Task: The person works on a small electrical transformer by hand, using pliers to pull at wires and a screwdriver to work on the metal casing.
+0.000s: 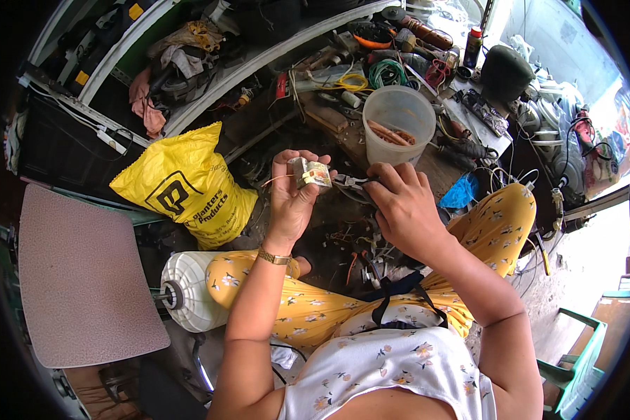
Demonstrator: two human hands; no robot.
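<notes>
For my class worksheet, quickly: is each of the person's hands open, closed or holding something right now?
Left hand: closed, holding a small boxy metal part.
Right hand: closed, holding a pliers-like tool.

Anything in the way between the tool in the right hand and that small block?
Nothing visible: the pliers-like tool in the right hand has its tip right by the small block. The left hand holds the block, its fingers close to that tip. Whether tip and block touch, I cannot tell.
</notes>
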